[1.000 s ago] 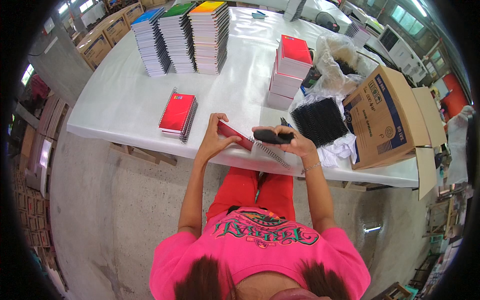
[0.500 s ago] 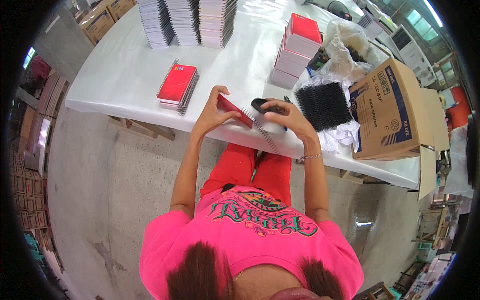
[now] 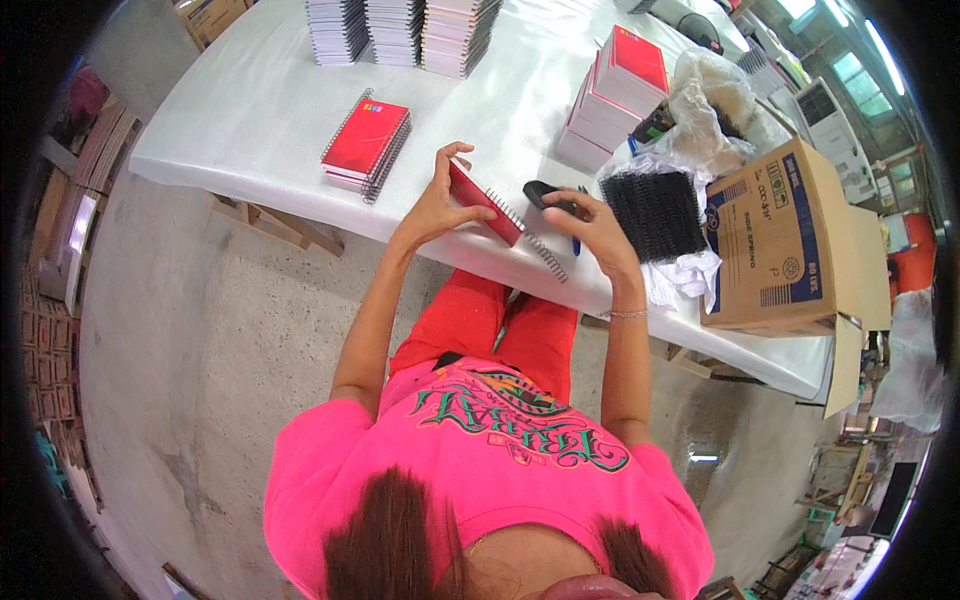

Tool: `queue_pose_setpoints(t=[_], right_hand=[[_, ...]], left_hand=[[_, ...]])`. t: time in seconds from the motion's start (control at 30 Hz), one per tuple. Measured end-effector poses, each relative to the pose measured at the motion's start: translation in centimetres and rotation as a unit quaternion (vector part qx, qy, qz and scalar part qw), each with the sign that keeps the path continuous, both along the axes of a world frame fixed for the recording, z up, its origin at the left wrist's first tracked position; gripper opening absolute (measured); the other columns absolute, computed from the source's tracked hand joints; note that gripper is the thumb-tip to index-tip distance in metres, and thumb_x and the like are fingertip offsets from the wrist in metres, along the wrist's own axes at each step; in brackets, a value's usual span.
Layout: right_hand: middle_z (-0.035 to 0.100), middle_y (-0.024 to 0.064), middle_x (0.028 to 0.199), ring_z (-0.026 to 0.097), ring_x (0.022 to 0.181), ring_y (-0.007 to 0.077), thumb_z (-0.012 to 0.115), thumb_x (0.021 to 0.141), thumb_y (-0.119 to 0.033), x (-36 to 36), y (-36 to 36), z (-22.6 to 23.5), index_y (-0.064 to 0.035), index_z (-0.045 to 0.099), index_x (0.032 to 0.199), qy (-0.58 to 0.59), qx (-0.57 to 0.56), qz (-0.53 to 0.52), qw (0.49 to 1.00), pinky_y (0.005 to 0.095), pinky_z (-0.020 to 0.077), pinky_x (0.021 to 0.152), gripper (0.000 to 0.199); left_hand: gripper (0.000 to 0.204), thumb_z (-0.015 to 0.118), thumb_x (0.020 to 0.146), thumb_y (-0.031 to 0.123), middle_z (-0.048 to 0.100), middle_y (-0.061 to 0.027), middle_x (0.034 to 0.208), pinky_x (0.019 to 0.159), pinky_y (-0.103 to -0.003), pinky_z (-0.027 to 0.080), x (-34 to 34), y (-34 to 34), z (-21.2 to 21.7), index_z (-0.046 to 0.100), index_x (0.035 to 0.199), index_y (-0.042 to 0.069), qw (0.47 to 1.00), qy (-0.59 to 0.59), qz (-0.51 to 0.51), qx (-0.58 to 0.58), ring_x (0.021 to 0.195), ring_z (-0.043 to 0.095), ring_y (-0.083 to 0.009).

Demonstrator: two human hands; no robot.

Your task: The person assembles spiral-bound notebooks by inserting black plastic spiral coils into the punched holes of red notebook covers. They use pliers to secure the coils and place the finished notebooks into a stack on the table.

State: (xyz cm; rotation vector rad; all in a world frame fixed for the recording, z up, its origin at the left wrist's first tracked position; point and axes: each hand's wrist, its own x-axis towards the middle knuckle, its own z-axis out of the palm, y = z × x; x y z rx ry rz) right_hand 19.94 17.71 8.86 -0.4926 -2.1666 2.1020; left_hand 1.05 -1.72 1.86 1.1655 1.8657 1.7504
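Observation:
Near the table's front edge, my left hand (image 3: 437,212) grips a red-covered notebook (image 3: 478,203), thumb on the near side and fingers behind. A dark spiral binding coil (image 3: 545,258) runs along part of the notebook's edge, its free end sticking out toward me. My right hand (image 3: 600,235) is closed around a black, rounded hand tool (image 3: 541,193) just right of the notebook, beside the coil. The tool's working part is hidden. To the left lies a small stack of red notebooks (image 3: 366,135) with coils at their edges.
Tall stacks of coil-bound books (image 3: 455,40) stand at the back. Red-topped page blocks (image 3: 612,95) are piled at the back right. Right of my hand lie a bundle of black coils (image 3: 655,215) on white plastic and an open cardboard box (image 3: 770,245). A blue pen-like item (image 3: 577,245) is near my right hand.
The view has shifted slightly. Both hands keep their hold at the notebook, and a little more of the coil appears to lie along its edge.

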Motion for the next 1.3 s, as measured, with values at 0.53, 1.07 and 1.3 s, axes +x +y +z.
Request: queue_pose_setpoints(t=[0.53, 1.07, 1.3], right_hand=[[0.059, 0.0118, 0.136, 0.058, 0.113, 0.0212, 0.077, 0.083, -0.029, -2.1, -1.2, 1.7, -0.0031, 0.072, 0.109, -0.08, 0.275, 0.052, 0.957, 0.0314, 0.0429, 0.1, 0.037], [0.059, 0.0165, 0.13, 0.059, 0.112, 0.0215, 0.079, 0.08, -0.032, -3.6, -1.5, 2.1, -0.0041, 0.074, 0.111, 0.002, 0.305, 0.059, 0.95, 0.0332, 0.0462, 0.096, 0.042], [0.055, 0.0245, 0.133, 0.056, 0.119, 0.0332, 0.076, 0.082, -0.037, -4.7, -0.2, -3.4, -0.0057, 0.064, 0.125, 0.091, 0.291, -0.078, 0.949, 0.0384, 0.043, 0.1, 0.054]], left_hand=[[0.1, 0.095, 0.06, 0.027, 0.043, -0.0087, 0.115, 0.099, -0.033, 0.04, 0.1, 0.0, -1.4, 0.034, 0.139, 0.016, 0.997, -0.039, -0.063, -0.005, 0.108, 0.048, -0.0208], [0.097, 0.095, 0.061, 0.024, 0.043, -0.0062, 0.113, 0.099, -0.032, 0.038, -0.2, 0.7, -1.8, 0.035, 0.138, 0.016, 0.993, -0.064, -0.092, 0.019, 0.111, 0.047, -0.0194], [0.075, 0.086, 0.075, 0.021, 0.049, -0.0069, 0.11, 0.086, -0.028, 0.046, 1.3, 1.3, -0.3, 0.039, 0.132, 0.01, 0.999, -0.02, -0.033, 0.039, 0.101, 0.053, -0.0163]])
